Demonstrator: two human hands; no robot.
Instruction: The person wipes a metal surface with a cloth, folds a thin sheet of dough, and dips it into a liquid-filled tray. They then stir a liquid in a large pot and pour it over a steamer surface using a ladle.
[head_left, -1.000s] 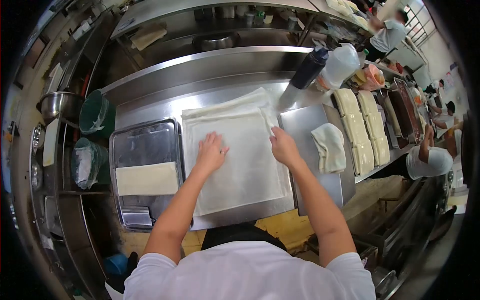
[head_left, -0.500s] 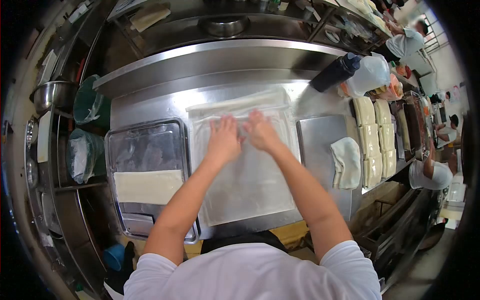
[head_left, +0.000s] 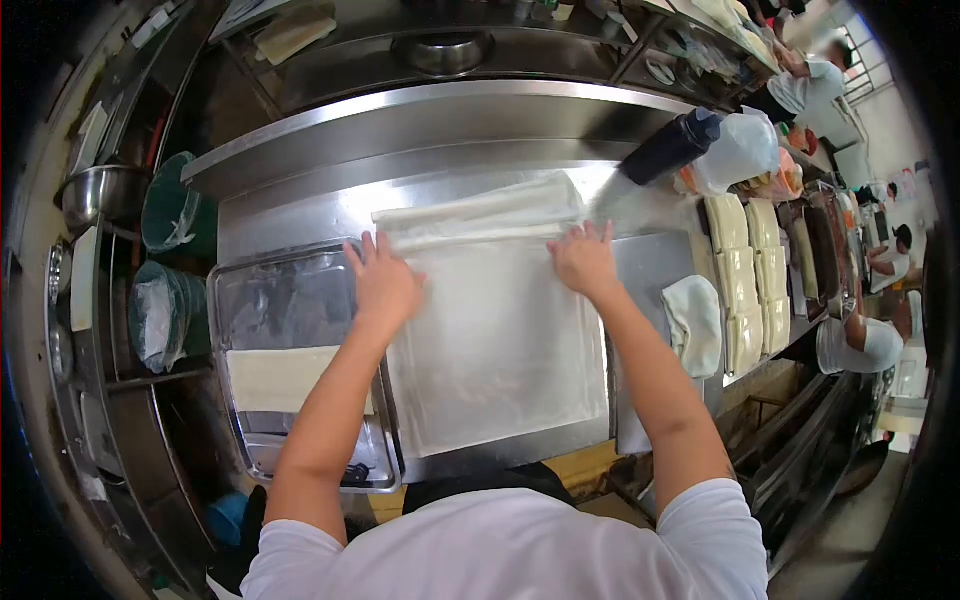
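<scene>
A thin, pale translucent sheet lies flat on the steel table, its far part folded over in a band. My left hand rests at the sheet's left edge near the fold, fingers spread. At the right edge, level with the fold, is my right hand, its fingers apart. Neither hand visibly grips anything. Left of the sheet, a metal tray holds a pale rectangular slab, partly behind my left forearm.
A folded white cloth lies on a metal surface at right, beside rows of wrapped pale blocks. A dark bottle and a plastic jug stand at the back right. People are at far right. Green bins stand left.
My hands have moved apart from the middle of the fold to the sheet's two sides. The folded band shows more fully, and the sheet's lower right corner has shifted slightly right.
</scene>
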